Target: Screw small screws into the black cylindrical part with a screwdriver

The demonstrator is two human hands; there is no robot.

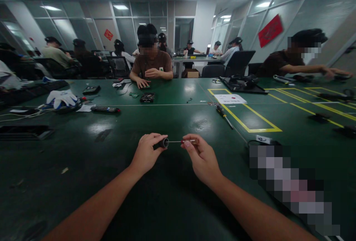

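Just above the green table, my left hand [148, 149] is closed around a short black cylindrical part [164, 143], its round open end turned to the right. Between the fingers of my right hand [202, 156] is the reddish translucent handle of a small screwdriver [193, 142]. Its thin metal shaft runs level to the left and meets the cylinder's open end. How deep the tip sits inside is hidden. Most of the cylinder's body is covered by my left fingers.
A yellow-and-black screwdriver [224, 116] lies beyond my right hand, beside a paper sheet [230, 98]. White gloves [61, 98] and a dark cylindrical tool [105, 110] are on the left. A co-worker [152, 62] sits opposite, handling small parts; another person [289, 55] reaches at the right.
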